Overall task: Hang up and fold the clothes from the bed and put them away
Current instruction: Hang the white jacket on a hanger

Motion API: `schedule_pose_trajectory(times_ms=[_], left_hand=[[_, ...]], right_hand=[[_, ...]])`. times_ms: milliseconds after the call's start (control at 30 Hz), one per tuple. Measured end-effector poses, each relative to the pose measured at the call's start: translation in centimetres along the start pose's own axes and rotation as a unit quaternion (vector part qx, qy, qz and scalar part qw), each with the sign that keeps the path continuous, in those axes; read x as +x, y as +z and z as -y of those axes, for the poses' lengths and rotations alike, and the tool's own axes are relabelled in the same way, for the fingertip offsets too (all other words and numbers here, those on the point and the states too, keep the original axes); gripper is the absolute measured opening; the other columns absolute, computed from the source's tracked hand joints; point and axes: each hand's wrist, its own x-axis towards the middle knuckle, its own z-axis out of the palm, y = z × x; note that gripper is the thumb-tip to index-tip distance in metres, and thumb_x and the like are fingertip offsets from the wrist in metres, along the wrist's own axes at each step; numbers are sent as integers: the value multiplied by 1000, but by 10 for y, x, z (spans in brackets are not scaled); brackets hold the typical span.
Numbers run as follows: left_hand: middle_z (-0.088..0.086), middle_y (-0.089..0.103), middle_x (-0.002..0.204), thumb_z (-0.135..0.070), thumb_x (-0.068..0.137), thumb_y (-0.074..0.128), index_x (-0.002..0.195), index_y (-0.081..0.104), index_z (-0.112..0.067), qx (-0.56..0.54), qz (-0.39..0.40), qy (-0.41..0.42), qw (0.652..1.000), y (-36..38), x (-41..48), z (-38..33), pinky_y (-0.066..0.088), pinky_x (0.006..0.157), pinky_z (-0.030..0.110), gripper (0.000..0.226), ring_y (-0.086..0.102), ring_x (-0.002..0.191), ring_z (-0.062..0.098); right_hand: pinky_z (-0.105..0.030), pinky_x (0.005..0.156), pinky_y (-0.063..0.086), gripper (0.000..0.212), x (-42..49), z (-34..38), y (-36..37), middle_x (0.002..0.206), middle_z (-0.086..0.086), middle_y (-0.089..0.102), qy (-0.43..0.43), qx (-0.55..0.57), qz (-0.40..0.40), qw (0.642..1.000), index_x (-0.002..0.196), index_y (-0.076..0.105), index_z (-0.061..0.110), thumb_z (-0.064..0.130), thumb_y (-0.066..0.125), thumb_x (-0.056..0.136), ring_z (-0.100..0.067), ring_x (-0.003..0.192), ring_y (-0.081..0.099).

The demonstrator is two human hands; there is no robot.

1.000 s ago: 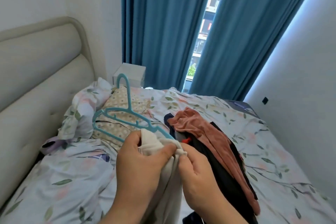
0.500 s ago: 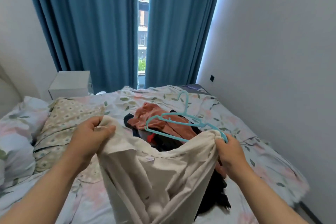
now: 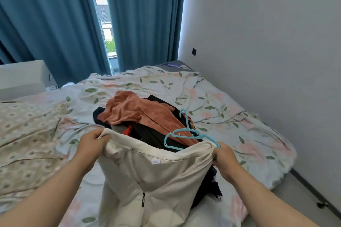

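A cream-white garment [image 3: 153, 177] hangs stretched between my hands, its waistband pulled wide above the bed. My left hand [image 3: 92, 143] pinches the left end of the band. My right hand [image 3: 224, 157] grips the right end together with a teal plastic hanger [image 3: 186, 134], whose hook points up over the pile. Behind the garment lies a heap of clothes: a rust-pink velvety piece [image 3: 140, 114] on top of black clothes [image 3: 153, 134], with a bit of red fabric [image 3: 127, 131] showing.
The bed [image 3: 230, 116] has a floral sheet and runs along the grey wall [image 3: 267, 42] on the right. A patterned pillow [image 3: 24, 125] lies at left, a white nightstand [image 3: 22, 77] behind it. Blue curtains [image 3: 51, 24] cover the window. Bare floor [image 3: 304, 195] shows lower right.
My hands went from bunched together on the garment to spread apart, stretching the waistband wide. The hanger went from left to my right hand's side. My view swung right, away from the headboard.
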Motion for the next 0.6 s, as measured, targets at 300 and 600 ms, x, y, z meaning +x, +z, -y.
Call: schedule_pose_trajectory(times_ms=[300, 600], left_hand=[[-3, 71, 105, -10, 94, 55, 101, 76, -31, 21, 21, -20, 999, 75, 60, 6, 49, 77, 33, 30, 62, 98, 18], [-13, 63, 124, -9, 92, 58, 117, 70, -37, -25, 20, -10, 999, 113, 110, -18, 47, 89, 28, 39, 59, 104, 7]], right_hand=[[-44, 78, 44, 41, 81, -23, -33, 96, -22, 64, 48, 77, -29, 995, 102, 62, -2, -13, 34, 75, -32, 88, 56], [-34, 59, 42, 36, 110, -12, -34, 74, -13, 58, 26, 136, -36, 990, 88, 63, 3, -14, 34, 76, -26, 65, 52]])
